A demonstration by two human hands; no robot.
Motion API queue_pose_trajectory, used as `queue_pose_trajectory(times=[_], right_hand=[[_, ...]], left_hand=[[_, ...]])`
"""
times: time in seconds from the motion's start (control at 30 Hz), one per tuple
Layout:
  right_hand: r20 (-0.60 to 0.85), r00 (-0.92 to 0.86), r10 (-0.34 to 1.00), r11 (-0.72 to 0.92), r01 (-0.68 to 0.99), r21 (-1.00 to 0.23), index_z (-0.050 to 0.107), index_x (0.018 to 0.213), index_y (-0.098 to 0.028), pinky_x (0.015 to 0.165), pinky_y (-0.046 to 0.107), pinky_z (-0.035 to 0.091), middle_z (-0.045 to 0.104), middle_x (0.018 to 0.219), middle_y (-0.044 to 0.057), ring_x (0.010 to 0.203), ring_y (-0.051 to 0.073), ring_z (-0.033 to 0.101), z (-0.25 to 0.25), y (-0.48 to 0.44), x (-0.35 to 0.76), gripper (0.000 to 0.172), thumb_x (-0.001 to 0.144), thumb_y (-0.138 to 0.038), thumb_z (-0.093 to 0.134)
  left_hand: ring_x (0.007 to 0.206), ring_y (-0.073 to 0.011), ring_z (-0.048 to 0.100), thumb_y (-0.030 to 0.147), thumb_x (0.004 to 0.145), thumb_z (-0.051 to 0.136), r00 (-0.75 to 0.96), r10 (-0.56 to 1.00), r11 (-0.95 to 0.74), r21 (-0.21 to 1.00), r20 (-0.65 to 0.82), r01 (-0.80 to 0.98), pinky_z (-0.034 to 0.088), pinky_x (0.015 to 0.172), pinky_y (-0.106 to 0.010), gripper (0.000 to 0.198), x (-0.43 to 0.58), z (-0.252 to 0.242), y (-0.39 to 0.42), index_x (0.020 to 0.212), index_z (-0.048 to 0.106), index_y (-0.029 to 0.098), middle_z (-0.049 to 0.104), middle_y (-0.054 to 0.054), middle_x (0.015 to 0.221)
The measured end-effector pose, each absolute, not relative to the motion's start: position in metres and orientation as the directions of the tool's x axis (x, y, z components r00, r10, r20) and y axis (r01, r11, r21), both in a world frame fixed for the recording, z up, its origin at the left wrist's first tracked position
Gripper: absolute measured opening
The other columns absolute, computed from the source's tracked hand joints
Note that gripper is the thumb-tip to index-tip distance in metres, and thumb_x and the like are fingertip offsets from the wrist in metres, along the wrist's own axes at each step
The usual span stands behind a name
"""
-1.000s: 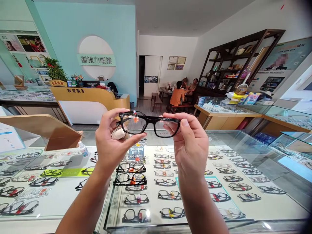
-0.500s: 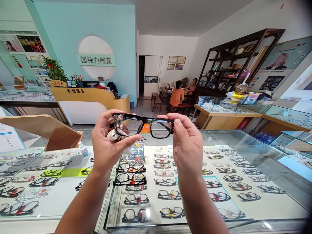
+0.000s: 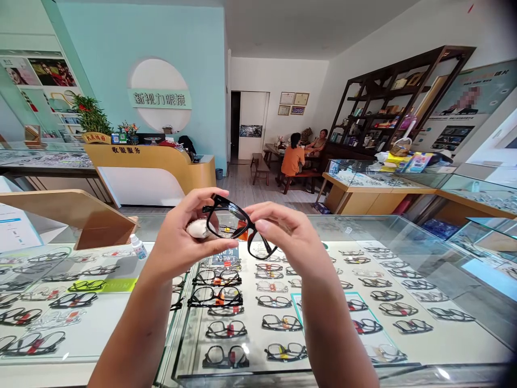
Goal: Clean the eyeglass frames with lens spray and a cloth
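Both my hands hold a pair of black-framed glasses (image 3: 236, 229) in the air above a glass display counter (image 3: 396, 245). My left hand (image 3: 183, 242) pinches the left lens rim between thumb and fingers and also keeps a small white cloth (image 3: 197, 228) tucked in its palm. My right hand (image 3: 285, 237) grips the right side of the frame, which is turned at an angle with its right end pointing down. An orange tag shows behind the lenses.
Under the glass lie rows of several eyeglass frames (image 3: 226, 297). A small white bottle (image 3: 138, 247) and a wooden stand (image 3: 76, 215) sit on the counter at left. Farther back are a yellow reception desk (image 3: 149, 164), dark shelves (image 3: 388, 102) and two seated people (image 3: 294, 156).
The glasses were held level and facing me; now they are lower and twisted, right end tilted down. Both hands have dropped and moved closer together.
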State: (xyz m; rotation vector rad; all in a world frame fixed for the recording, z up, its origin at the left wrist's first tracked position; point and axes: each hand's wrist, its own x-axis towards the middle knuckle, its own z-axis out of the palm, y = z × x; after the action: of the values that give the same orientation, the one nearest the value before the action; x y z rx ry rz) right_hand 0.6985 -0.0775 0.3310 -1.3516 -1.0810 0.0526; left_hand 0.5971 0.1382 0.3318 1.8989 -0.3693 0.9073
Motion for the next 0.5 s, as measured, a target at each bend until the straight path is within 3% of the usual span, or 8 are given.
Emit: queue_pose_trajectory(times=[0.1,0.23,0.37,0.43,0.5], right_hand=[[0.560,0.493,0.666,0.308,0.502,-0.808,0.082,0.092,-0.023,0.091,0.039,0.060,0.084,0.109,0.006,0.098,0.021,0.075,0.3306,-0.0763,0.6976,0.024,0.103,-0.043,0.074],[0.564,0.465,0.682,0.320,0.504,-0.802,0.083,0.093,-0.023,0.087,0.037,0.061,0.084,0.107,0.007,0.096,0.021,0.076,0.3301,-0.0783,0.6988,0.026,0.104,-0.044,0.073],[0.559,0.464,0.687,0.308,0.510,-0.803,0.084,0.091,-0.022,0.081,0.036,0.061,0.083,0.100,0.007,0.091,0.021,0.076,0.3303,-0.0809,0.6997,0.031,0.105,-0.046,0.072],[0.561,0.463,0.686,0.309,0.513,-0.801,0.084,0.091,-0.022,0.082,0.036,0.061,0.083,0.098,0.007,0.090,0.020,0.076,0.3302,-0.0809,0.7001,0.030,0.105,-0.046,0.072],[0.574,0.479,0.664,0.307,0.526,-0.793,0.085,0.091,-0.023,0.085,0.036,0.060,0.083,0.100,0.006,0.094,0.020,0.076,0.3300,-0.0803,0.7006,0.028,0.104,-0.044,0.073]], left_hand=[[0.072,-0.0129,0.065,0.034,0.069,0.104,0.681,0.095,-0.484,0.631,0.726,-0.606,0.055,0.057,-0.021,0.068,0.5969,0.3309,0.1370,0.129,0.072,0.025,0.072,-0.006,0.104],[0.072,-0.0136,0.066,0.034,0.069,0.104,0.680,0.083,-0.483,0.626,0.728,-0.612,0.057,0.060,-0.023,0.063,0.5978,0.3318,0.1346,0.122,0.072,0.026,0.073,-0.006,0.104],[0.071,-0.0156,0.067,0.037,0.067,0.106,0.682,0.090,-0.478,0.632,0.726,-0.610,0.057,0.060,-0.024,0.063,0.5986,0.3336,0.1318,0.118,0.072,0.024,0.070,-0.003,0.089],[0.071,-0.0161,0.067,0.038,0.069,0.104,0.698,0.094,-0.476,0.648,0.710,-0.595,0.056,0.059,-0.024,0.065,0.5994,0.3335,0.1313,0.123,0.072,0.024,0.069,-0.002,0.086],[0.072,-0.0157,0.066,0.038,0.070,0.104,0.708,0.114,-0.475,0.664,0.697,-0.578,0.057,0.059,-0.024,0.074,0.6006,0.3326,0.1317,0.134,0.069,0.025,0.073,-0.005,0.094]])
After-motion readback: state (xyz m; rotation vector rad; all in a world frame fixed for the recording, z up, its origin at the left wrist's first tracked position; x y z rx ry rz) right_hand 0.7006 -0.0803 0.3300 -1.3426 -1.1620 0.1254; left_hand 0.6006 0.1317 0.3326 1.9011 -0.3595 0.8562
